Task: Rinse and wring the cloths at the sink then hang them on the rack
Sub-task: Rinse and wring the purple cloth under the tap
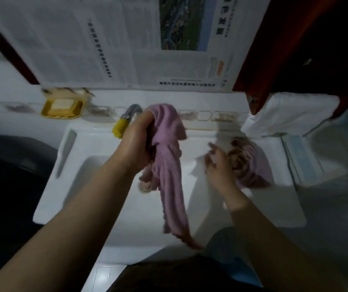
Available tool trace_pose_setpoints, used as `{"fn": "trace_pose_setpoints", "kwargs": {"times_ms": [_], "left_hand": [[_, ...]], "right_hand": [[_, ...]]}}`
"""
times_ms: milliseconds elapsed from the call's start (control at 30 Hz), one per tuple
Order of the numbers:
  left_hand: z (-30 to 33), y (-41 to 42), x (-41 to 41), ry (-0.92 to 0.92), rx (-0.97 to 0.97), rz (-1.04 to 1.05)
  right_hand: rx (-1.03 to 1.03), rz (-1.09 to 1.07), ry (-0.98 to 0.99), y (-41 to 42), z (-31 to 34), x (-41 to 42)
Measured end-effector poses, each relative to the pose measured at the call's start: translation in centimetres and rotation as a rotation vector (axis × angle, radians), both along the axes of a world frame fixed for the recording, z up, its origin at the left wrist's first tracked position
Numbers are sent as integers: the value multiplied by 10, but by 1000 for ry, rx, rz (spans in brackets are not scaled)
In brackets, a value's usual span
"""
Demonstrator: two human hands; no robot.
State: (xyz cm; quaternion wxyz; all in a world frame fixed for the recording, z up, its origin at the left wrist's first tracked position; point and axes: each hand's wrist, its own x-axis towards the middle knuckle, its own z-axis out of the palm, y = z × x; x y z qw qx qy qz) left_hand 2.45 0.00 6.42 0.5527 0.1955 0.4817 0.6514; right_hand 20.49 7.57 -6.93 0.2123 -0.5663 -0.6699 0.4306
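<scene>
Currently the left hand (136, 137) is fisted round the upper part of a pink cloth (168, 171), held up over the sink (67, 199) just in front of the tap (126, 121); the long tail hangs down across the basin and reaches past the front rim, probably so drips land inside. Right hand (218, 164) has fingers spread and loose, gripping nothing, at the near edge of a second cloth (251, 165) lying bunched, pinkish, on the sink's right ledge; contact is too blurred to call. My read: that one is parked there out of the way, either wrung or waiting its turn. No running water visible. No rack in view, so hanging is not yet started. Surface: white moulded sink, wet-looking. Yellow soap dish (62, 108) sits on the back ledge left of the tap. Newspaper (114, 41) covers the wall above; dark red frame (259, 66) to the right. White towel (291, 112) folded at far right. Room is dim.
</scene>
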Motion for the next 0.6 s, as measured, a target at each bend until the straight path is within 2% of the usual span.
{"fn": "trace_pose_setpoints", "kwargs": {"times_ms": [33, 67, 100, 200, 300, 400, 500, 600], "left_hand": [[-6, -9, -3, 0, -40, 1], [-14, -17, -7, 4, -82, 2], [-26, -26, -13, 22, -124, 17], [-55, -52, -31, 144, -244, 56], [-78, -72, -47, 125, -277, 84], [-78, -78, -56, 97, -332, 175], [-84, -78, -66, 4, -345, 252], [-85, -76, -75, -85, -375, 315]], "right_hand": [[-236, 84, 149, -11, 6, -19], [-431, 141, 214, -22, 5, -35], [-534, 192, 211, -29, 2, -49], [-382, 149, 103, -20, -6, -86], [-303, 63, 32, 10, 0, -125], [-407, 23, 45, 39, -2, -167], [-645, -102, 32, 64, -14, -194], [-651, -116, 21, 86, -32, -200]]}}
